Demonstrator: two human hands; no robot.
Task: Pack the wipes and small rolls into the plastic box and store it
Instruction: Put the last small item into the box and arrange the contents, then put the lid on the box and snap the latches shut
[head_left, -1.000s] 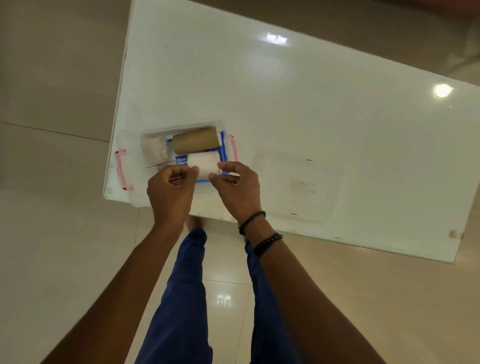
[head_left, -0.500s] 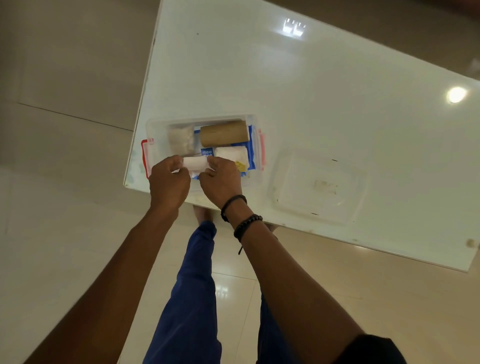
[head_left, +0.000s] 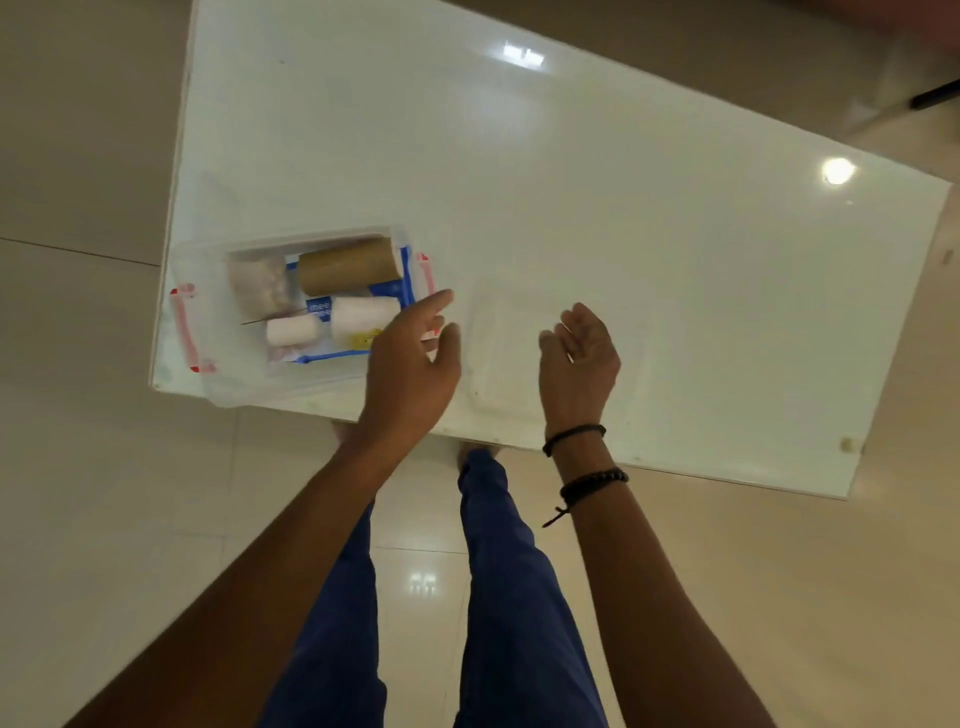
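A clear plastic box with red clips stands at the near left corner of the white table. Inside it lie a brown cardboard roll, two small white rolls, a pale wad and a blue wipes pack under them. The clear lid lies flat on the table to the right of the box. My left hand hovers open over the box's right end. My right hand is open over the lid, holding nothing.
The table's near edge runs just in front of the box and lid, with tiled floor below. My legs in blue trousers stand close to that edge. A dark object shows at the far right on the floor.
Both hands have let go of the small white roll, which now lies in the box. They have moved right, the right hand to above the lid.
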